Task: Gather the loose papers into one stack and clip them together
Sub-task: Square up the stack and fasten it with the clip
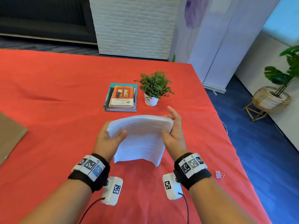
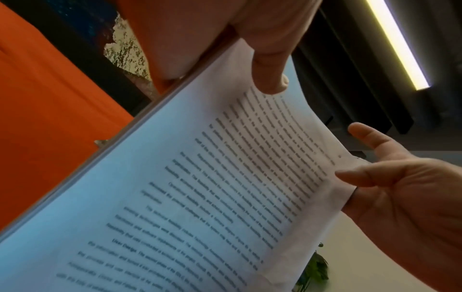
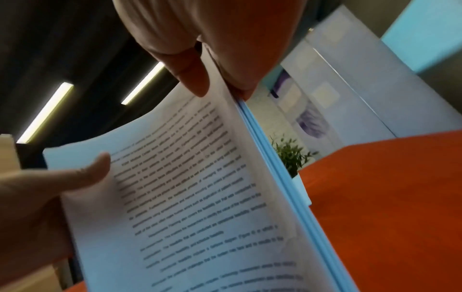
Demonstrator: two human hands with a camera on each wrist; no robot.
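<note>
Both hands hold one stack of printed papers [image 1: 139, 136] up off the red tablecloth [image 1: 56, 94], bottom edge down near the cloth; whether that edge touches the cloth cannot be told. The stack bows outward across its width, its top edge curling away from the person.

Left hand [image 1: 107, 139] grasps the stack's left edge near the top: thumb [image 2: 271, 73] on the printed front sheet, the other fingers behind and hidden. Right hand [image 1: 172, 133] grasps the stack's right edge: thumb [image 3: 192, 79] on the front sheet, some fingers behind, index finger sticking up free past the top edge. Each wrist view shows the opposite hand's thumb pressed on the page. Text lines are visible but too blurred to read. Sheet edges on the right side look roughly aligned, slightly fanned at the top.

Pink binder clip [image 1: 218, 174] lies on the cloth to the right of the stack and nearer the person, well apart from it, close to the table's right edge, untouched. A looped wire piece sits just beside the clip.

Beyond the stack: a pile of books [image 1: 121, 97], orange-cover book on top, and just right of it a small potted plant [image 1: 153, 88] in a white pot. Far left of the stack, a brown cardboard sheet [image 1: 11, 135] at the frame edge.

Marker-tagged wristbands with white camera boxes and black cables on both wrists.
</note>
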